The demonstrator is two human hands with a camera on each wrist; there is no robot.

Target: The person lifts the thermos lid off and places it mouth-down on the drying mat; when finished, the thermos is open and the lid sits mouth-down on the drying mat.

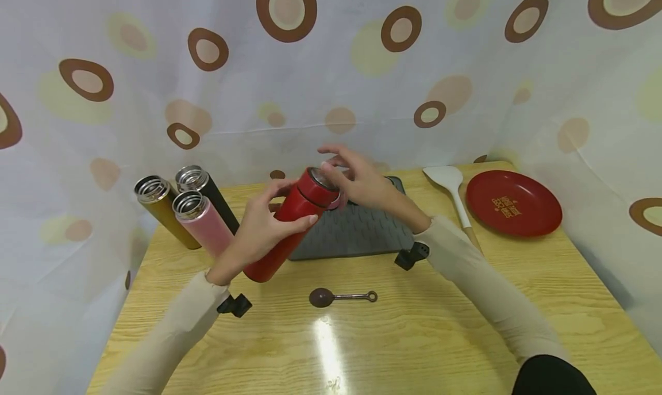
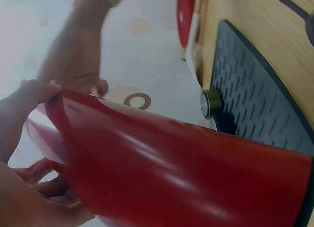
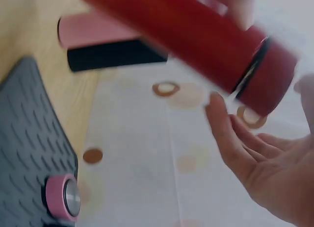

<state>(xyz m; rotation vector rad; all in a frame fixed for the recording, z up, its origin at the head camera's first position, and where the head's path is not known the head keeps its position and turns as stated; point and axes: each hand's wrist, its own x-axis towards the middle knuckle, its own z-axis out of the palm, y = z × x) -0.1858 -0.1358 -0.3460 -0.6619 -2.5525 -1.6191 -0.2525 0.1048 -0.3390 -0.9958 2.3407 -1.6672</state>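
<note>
My left hand (image 1: 258,219) grips a red thermos bottle (image 1: 296,208) around its body, lifted and tilted with its top to the upper right. A red cap (image 1: 316,188) sits on the bottle, with a dark seam below it. Beside the cap is my right hand (image 1: 359,179), fingers loosely bent and spread; in the right wrist view its fingers (image 3: 225,134) stand apart from the cap. Left of the bottle, pink (image 1: 204,222), black (image 1: 214,194) and gold (image 1: 168,211) thermos bottles stand upright without caps.
A grey textured mat (image 1: 357,234) lies behind the hands, bearing a pink cap (image 3: 56,196), a gold cap (image 2: 212,103) and a dark cap (image 2: 225,123). In front lies a spoon (image 1: 323,297). A white spatula (image 1: 450,179) and red plate (image 1: 512,202) are at right. Patterned curtains (image 1: 331,84) surround the table.
</note>
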